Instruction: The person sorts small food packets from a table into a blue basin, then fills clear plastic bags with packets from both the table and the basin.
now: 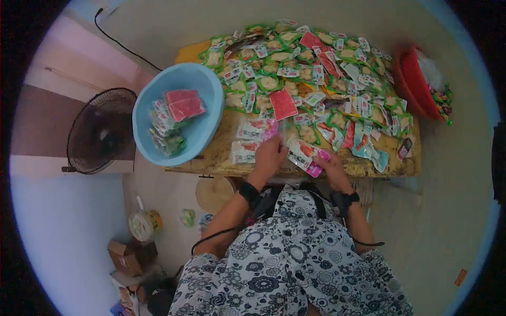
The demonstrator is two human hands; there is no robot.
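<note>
Pink-edged snack packet (307, 156) is held at the near edge of the table (369, 167), gripped between both hands: left hand (270, 155) fingers closed on its left end, right hand (331, 167) fingers closed on its right (pink) end. Beyond, loose packets (316, 79) are heaped; a blue basin (203, 129) sits left.

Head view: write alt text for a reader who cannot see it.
Seen from above, a person's left hand and right hand handle a clear packet at the near edge of a wooden table heaped with snack packets. A blue basin with a few packets sits left, a red basket right.
</note>
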